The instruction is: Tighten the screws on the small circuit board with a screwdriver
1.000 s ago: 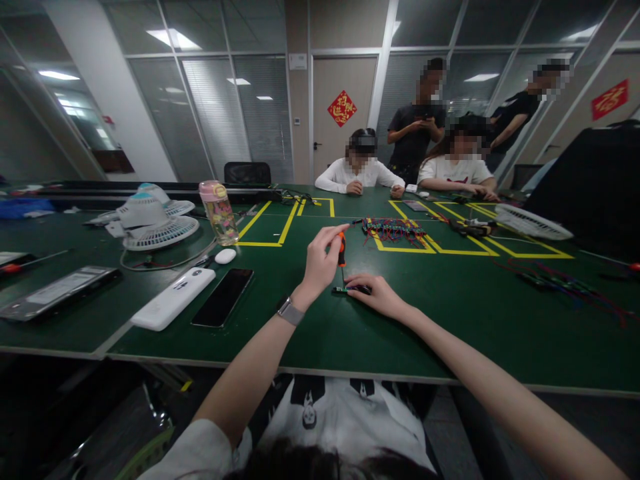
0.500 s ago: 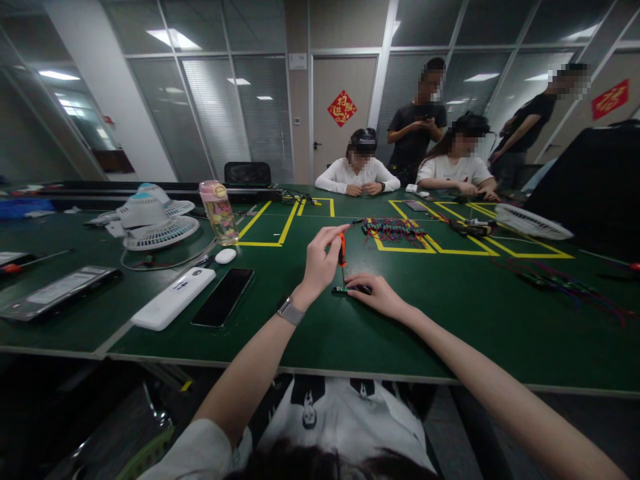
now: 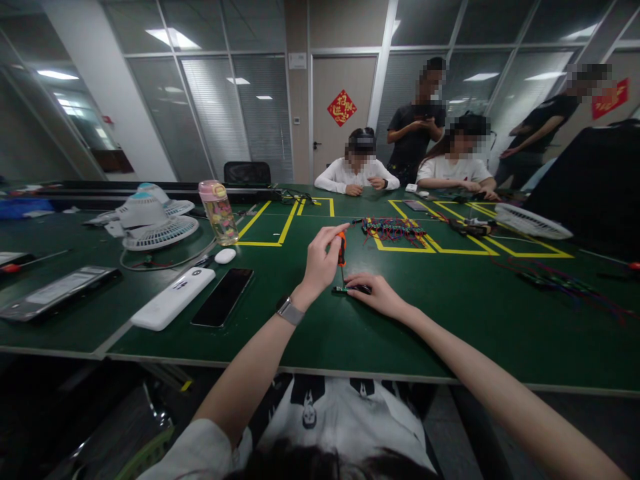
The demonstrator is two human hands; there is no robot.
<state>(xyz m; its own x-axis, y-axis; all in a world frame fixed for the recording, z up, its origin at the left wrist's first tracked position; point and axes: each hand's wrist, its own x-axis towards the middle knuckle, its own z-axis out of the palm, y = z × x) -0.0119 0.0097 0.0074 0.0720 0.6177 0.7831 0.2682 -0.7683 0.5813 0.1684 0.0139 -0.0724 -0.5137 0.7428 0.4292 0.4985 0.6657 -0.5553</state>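
Note:
An orange-and-black screwdriver (image 3: 342, 251) stands upright in my left hand (image 3: 323, 257), its shaft pointing down. Its tip meets a small green circuit board (image 3: 341, 290) on the table. My right hand (image 3: 377, 293) lies low over the board's right part, fingers closed on it and hiding much of it. Something dark, part of the board or wires, shows under those fingers. Beyond my hands is a heap of small boards with red and blue wires (image 3: 395, 231).
Left on the green table (image 3: 300, 340) are a black phone (image 3: 223, 298), a white power bank (image 3: 174, 298), a bottle (image 3: 219, 213) and white fans (image 3: 155, 220). More wired boards (image 3: 560, 280) lie right. Two people sit opposite; two others stand behind.
My hands, the screwdriver and the board hold nearly the same place. Across the table, a seated person's hands have moved apart, and the standing person at far right has shifted right.

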